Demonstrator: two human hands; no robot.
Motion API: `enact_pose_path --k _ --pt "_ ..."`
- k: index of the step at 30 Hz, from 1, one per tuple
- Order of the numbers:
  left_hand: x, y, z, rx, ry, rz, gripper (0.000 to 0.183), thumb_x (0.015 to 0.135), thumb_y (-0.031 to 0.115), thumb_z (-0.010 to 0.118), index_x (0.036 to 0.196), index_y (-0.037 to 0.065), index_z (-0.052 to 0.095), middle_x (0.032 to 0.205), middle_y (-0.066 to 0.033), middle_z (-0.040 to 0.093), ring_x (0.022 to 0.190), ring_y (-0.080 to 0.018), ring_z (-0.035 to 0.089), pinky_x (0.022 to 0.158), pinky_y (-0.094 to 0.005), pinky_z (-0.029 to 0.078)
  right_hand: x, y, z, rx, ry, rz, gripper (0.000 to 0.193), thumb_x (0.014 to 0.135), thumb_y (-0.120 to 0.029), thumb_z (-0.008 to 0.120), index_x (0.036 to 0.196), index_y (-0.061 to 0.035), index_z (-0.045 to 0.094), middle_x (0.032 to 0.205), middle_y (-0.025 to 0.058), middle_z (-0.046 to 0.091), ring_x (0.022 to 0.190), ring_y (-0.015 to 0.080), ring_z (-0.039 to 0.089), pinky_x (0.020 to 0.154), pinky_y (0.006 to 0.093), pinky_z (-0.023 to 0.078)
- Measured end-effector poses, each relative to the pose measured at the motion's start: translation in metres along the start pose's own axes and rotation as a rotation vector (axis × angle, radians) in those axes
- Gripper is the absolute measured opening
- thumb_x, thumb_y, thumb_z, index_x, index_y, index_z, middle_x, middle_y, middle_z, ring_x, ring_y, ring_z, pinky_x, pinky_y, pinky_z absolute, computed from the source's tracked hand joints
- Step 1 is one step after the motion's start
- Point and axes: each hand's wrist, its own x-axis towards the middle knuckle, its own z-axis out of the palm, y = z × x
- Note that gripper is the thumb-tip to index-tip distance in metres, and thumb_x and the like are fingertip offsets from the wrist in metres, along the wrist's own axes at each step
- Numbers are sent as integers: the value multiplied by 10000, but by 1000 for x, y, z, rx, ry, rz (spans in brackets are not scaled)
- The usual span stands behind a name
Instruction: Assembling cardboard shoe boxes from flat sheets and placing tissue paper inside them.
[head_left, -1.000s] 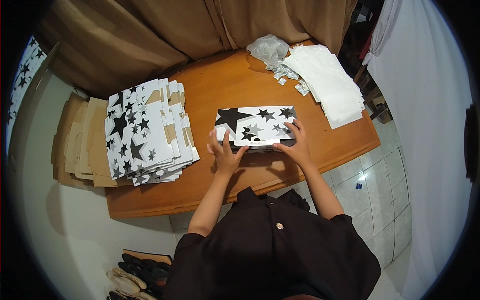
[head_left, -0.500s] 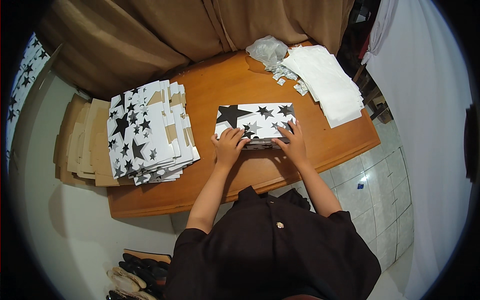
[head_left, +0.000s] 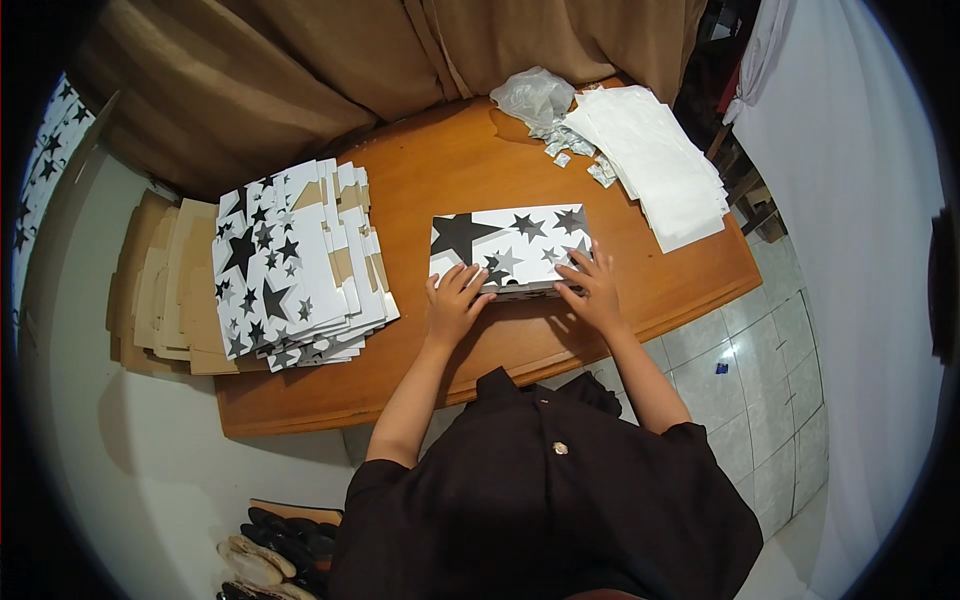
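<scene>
A closed cardboard box [head_left: 510, 243], white with black and grey stars, lies on the wooden table in front of me. At its near left corner is my left hand [head_left: 457, 302], fingers bent over the lid's edge and thumb along the front side. My right hand [head_left: 596, 291] grips the near right corner in the same way, with its fingertips on the top. A small dark notch shows in the middle of the lid's front edge. Most of the front wall is hidden from above.
To the left, flat star-patterned cardboard blanks [head_left: 265, 270] are stacked beside plain brown cardboard sheets [head_left: 180, 290]. White paper sheets [head_left: 655, 165] lie at the back right, near small silvery packets [head_left: 602, 172] and a clear plastic bag [head_left: 533, 97]. Shoes [head_left: 262, 555] sit low at left.
Both hands have slid slightly down and outward at the box's near corners. Less of the front side shows below the lid's edge now.
</scene>
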Motion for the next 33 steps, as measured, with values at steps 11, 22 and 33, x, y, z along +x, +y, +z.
enact_pose_path --k 11,22,33 --pt "-6 7 9 73 52 18 353 797 274 670 1122 143 630 1161 2 621 1110 -179 539 938 -450 274 -25 9 37 -134 129 -159 206 796 -207 668 994 -153 686 1101 19 642 1144 233 535 1038 556 203" --pt "-11 5 17 73 121 63 334 778 251 688 1084 125 643 1118 5 642 1070 -162 565 905 -398 280 -24 6 35 -144 128 -181 225 790 -182 670 1015 -176 673 1126 11 614 1105 219 549 1009 514 220" --pt "-10 16 17 90 63 22 420 758 317 699 1115 110 622 1126 -8 634 1081 -157 557 909 -411 279 -3 -10 30 -155 75 -201 290 756 -301 694 1021 -187 673 1149 -8 611 1199 219 483 1035 597 109"
